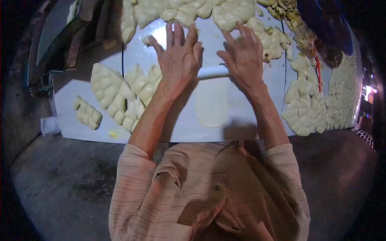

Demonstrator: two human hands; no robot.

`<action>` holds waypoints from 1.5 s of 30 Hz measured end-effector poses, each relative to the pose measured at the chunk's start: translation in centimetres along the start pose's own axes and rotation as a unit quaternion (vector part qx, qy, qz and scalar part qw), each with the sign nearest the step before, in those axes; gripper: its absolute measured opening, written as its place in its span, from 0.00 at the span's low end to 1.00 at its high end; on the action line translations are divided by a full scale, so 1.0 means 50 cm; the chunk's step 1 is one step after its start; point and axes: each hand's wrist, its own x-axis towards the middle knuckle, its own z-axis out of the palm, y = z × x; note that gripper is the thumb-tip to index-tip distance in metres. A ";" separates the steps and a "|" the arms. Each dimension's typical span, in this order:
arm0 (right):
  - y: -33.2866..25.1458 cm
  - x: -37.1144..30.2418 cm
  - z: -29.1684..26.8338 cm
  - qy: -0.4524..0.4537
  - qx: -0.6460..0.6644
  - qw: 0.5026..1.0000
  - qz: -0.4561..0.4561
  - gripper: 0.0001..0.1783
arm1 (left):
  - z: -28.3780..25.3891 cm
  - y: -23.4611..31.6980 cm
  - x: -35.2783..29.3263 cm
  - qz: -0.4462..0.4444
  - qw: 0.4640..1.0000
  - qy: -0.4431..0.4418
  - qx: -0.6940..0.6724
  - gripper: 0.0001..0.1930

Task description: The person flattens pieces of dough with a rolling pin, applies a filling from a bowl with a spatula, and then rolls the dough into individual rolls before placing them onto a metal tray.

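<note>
A white rolling pin (213, 72) lies crosswise on the white tabletop, its middle visible between my hands. My left hand (179, 56) rests over its left end, open with fingers stretched forward and thumb apart. Over the right end lies my right hand (243, 58), also open, its fingers a little bent and spread. Below the pin, a thin oblong sheet of pale dough (212, 106) extends toward me, flat on the table. The ends of the pin are hidden under my palms. A small dough lump (146, 40) sits by my left thumb.
Scored dough slabs (108, 86) lie left of my left arm, with a smaller dough piece (89, 113) farther left. Large dough mounds (235, 14) line the far side. Right of me are more cut dough pieces (303, 108) and a yellowish heap (287, 12).
</note>
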 end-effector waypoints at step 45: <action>0.481 -0.225 -0.262 0.061 -0.229 0.902 0.360 0.19 | -0.155 0.015 -0.259 -0.048 0.988 -0.131 -0.061 0.31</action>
